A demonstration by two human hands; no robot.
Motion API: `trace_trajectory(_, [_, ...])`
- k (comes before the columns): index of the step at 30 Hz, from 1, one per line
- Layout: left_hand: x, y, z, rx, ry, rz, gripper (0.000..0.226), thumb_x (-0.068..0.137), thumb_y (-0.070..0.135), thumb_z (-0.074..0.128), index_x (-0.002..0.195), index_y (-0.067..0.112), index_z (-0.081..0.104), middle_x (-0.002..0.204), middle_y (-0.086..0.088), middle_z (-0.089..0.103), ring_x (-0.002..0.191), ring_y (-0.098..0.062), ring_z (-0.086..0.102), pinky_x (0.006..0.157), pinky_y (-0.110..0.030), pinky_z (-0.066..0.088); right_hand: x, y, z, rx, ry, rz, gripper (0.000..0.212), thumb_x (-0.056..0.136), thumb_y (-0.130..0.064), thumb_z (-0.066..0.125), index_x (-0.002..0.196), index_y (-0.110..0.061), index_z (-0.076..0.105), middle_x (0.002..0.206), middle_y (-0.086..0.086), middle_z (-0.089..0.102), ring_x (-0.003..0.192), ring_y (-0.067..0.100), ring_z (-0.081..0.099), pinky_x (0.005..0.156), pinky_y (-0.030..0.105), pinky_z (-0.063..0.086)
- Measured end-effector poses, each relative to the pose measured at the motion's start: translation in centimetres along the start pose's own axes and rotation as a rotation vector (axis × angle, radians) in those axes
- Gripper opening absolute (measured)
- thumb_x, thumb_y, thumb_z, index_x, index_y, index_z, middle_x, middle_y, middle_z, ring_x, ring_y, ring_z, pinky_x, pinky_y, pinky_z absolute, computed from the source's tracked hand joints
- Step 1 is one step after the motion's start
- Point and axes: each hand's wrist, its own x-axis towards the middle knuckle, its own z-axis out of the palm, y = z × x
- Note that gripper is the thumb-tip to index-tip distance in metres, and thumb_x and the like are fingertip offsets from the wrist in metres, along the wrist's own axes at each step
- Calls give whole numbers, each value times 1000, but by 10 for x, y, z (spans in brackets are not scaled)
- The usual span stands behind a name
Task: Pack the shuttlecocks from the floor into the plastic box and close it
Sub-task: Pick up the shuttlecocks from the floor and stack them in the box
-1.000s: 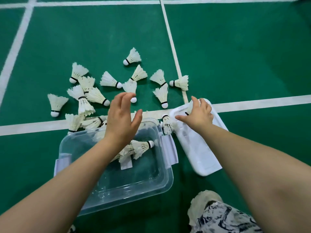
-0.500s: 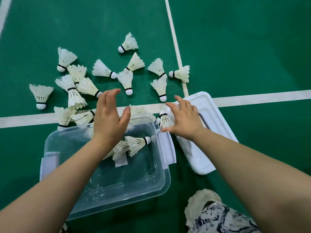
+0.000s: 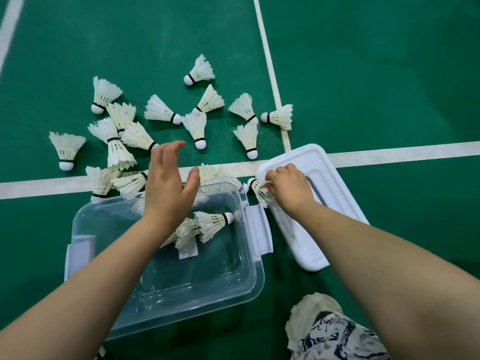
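Note:
A clear plastic box (image 3: 246,279) stands open on the green floor with a few shuttlecocks (image 3: 211,223) inside. Its white lid (image 3: 335,203) lies just to the right. Several white feather shuttlecocks (image 3: 196,127) are scattered on the floor beyond the box. My left hand (image 3: 168,185) hovers open above the box's far rim, fingers spread, holding nothing. My right hand (image 3: 289,189) is closed on the feathers of a shuttlecock (image 3: 255,187) lying between the box corner and the lid.
White court lines (image 3: 389,154) cross the green floor, one running sideways behind the box, one running away from me. A shoe and patterned trouser leg (image 3: 327,331) sit at the bottom right, close to the box and lid.
My right hand has come off the lid's edge toward the box and closed its fingers on the shuttlecock by the corner. My left hand stays open above the rim.

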Motion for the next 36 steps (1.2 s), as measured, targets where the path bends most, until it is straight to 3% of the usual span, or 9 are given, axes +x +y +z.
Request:
trace_trajectory(4, [-1,-1,0,1,-4,3,48,82,22,48,126,2,42,121,-18,45,109,-30,47,89,-27,32,8,-1,1,133,28,53,23,94,-13,46,111,-7,60,110,15,61,108,31,44,83,36,38])
trace_trajectory(10, [-2,0,1,-8,4,1,43,86,7,56,126,1,42,119,-18,46,109,-28,48,87,-26,32,28,-7,-15,411,71,107,20,92,-10,50,111,-6,56,100,18,64,96,33,55,71,30,36])
trace_trajectory(16, [-3,-2,-1,-45,0,-2,46,82,16,48,125,2,42,118,-16,46,106,-26,48,84,-32,40,67,-19,-41,555,-9,139,72,86,-14,64,145,-21,23,83,9,58,77,25,54,68,26,36])
trace_trajectory(18, [-3,-3,-1,-52,3,-7,45,83,15,49,126,3,42,118,-15,45,105,-24,47,85,-32,40,84,-25,-47,529,-59,108,86,83,-15,68,149,-22,12,85,9,59,82,26,57,72,27,39])
trace_trajectory(21, [-3,-3,-1,-62,3,-13,45,83,15,50,126,5,42,119,-12,45,102,-15,43,88,-32,40,107,-34,-51,445,-118,68,96,81,-16,71,151,-20,5,109,16,63,101,30,59,80,30,42])
trace_trajectory(26, [-1,-4,1,-65,10,-15,45,80,15,49,124,4,44,117,-12,47,101,-21,47,87,-34,42,122,-32,-49,354,-254,125,75,84,-20,69,145,-13,26,140,11,47,124,28,48,96,31,39])
trace_trajectory(31, [1,-4,2,-50,11,-28,45,81,18,47,125,6,43,116,-9,47,101,-18,46,87,-30,40,114,-24,-43,531,-197,179,49,83,-21,70,124,-7,47,110,10,63,103,26,60,91,36,47])
trace_trajectory(34, [0,-1,2,-56,22,-36,43,85,10,53,126,5,43,117,-10,47,101,-14,43,87,-28,36,102,-23,-42,554,-157,144,26,83,-21,69,99,-13,51,89,3,58,84,20,55,68,27,42])
trace_trajectory(36, [-1,0,1,-59,16,-36,44,85,5,55,127,4,43,119,-12,47,105,-18,45,89,-28,37,94,-23,-45,535,-133,122,24,82,-24,71,93,-14,51,87,2,56,81,19,51,65,25,36])
